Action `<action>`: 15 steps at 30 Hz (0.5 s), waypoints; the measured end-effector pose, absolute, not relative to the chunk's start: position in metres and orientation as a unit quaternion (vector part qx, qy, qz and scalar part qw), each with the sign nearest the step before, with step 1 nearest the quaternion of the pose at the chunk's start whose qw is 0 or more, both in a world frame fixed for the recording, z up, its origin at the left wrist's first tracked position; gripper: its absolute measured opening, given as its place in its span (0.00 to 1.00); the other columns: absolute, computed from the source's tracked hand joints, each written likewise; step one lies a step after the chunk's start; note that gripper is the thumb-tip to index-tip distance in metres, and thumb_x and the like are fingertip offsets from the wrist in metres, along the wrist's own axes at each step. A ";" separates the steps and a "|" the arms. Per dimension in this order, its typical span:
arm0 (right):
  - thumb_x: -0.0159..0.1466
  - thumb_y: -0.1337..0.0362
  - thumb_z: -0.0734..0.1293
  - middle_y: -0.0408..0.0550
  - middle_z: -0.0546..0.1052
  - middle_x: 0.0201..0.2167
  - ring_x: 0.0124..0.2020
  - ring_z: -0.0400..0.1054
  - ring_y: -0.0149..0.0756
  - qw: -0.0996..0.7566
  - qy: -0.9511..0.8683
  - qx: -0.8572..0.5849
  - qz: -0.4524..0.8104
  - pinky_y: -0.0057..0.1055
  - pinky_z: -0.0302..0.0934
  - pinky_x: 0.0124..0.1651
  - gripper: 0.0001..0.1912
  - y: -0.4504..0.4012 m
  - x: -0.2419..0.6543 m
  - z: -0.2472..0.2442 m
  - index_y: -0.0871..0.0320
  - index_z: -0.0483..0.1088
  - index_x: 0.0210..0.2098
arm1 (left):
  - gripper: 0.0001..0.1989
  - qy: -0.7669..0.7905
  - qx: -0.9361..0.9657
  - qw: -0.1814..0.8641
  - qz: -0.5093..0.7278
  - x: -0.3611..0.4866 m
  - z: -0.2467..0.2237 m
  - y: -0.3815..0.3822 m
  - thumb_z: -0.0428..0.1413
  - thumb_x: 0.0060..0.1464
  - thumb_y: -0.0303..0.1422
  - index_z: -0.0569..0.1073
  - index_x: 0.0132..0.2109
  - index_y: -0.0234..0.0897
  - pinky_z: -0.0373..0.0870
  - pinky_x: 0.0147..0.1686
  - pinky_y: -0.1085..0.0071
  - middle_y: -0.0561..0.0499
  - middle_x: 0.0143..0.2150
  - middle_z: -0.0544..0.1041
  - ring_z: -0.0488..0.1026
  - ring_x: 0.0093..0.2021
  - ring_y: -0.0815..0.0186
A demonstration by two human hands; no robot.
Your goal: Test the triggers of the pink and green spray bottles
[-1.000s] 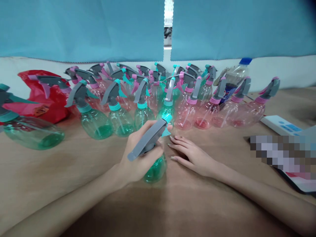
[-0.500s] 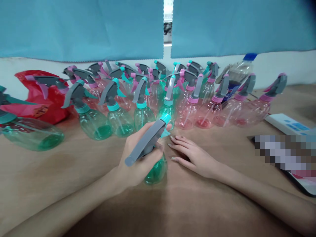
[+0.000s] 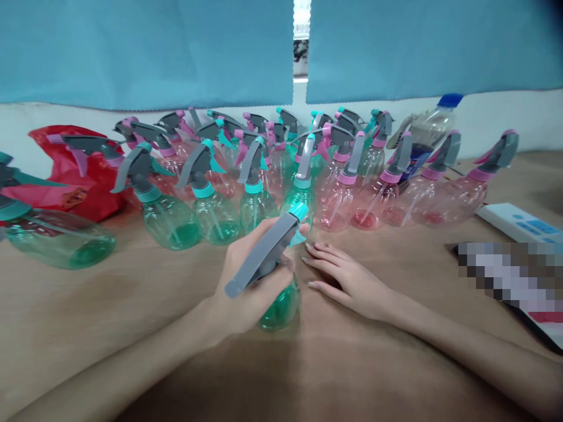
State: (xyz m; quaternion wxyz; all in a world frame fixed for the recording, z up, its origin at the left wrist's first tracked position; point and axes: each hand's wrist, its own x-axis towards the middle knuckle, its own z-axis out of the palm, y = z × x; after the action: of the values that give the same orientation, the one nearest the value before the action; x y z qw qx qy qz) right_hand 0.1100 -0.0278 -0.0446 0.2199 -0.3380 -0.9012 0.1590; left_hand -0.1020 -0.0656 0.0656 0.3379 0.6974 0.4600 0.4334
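Observation:
My left hand [image 3: 246, 287] is closed around the neck of a green spray bottle [image 3: 281, 308], which has a grey and teal trigger head. Its nozzle points away from me, and my hand hides the collar and the upper body. To the right, my right hand [image 3: 345, 278] lies palm down on the wooden table [image 3: 352, 375] with fingers stretched out, holding nothing. Just beyond my hands stands a row of clear spray bottles, among them a green one [image 3: 176, 225] on the left and a pink one [image 3: 336, 208] right of the middle.
Several more spray bottles crowd behind the front row. A red bag [image 3: 83, 176] lies at the left, with a large green bottle [image 3: 57, 240] before it. A blue-capped bottle [image 3: 431, 129], a white device [image 3: 514, 221] and a pixelated flat object [image 3: 514, 281] are on the right.
The whole view has shifted very slightly. My left hand keeps its hold on the spray bottle, and my right hand stays flat on the table.

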 end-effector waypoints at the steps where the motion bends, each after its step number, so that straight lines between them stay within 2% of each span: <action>1: 0.69 0.53 0.60 0.53 0.66 0.63 0.66 0.55 0.48 0.218 -0.902 -0.338 0.158 0.53 0.53 0.65 0.24 -0.028 0.110 -0.045 0.54 0.65 0.61 | 0.19 0.459 0.699 0.336 0.434 -0.102 0.066 -0.066 0.52 0.46 0.25 0.73 0.46 0.39 0.67 0.28 0.72 0.57 0.25 0.68 0.64 0.23 0.69; 6: 0.69 0.52 0.60 0.54 0.65 0.64 0.67 0.54 0.47 0.209 -0.904 -0.339 0.155 0.51 0.52 0.66 0.25 -0.027 0.110 -0.045 0.56 0.64 0.61 | 0.19 0.467 0.700 0.335 0.425 -0.102 0.067 -0.066 0.53 0.46 0.25 0.73 0.47 0.40 0.67 0.28 0.71 0.58 0.24 0.67 0.63 0.22 0.69; 15: 0.69 0.52 0.60 0.54 0.66 0.63 0.66 0.54 0.49 0.221 -0.901 -0.337 0.160 0.53 0.53 0.65 0.24 -0.027 0.110 -0.045 0.54 0.65 0.61 | 0.18 0.470 0.701 0.333 0.421 -0.103 0.064 -0.065 0.53 0.47 0.26 0.73 0.48 0.40 0.69 0.29 0.71 0.56 0.26 0.71 0.65 0.23 0.69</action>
State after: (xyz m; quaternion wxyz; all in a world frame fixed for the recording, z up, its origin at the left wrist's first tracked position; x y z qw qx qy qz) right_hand 0.1100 -0.0274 -0.0448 0.2205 -0.3369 -0.9012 0.1602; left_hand -0.1032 -0.0646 0.0642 0.3329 0.7008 0.4697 0.4213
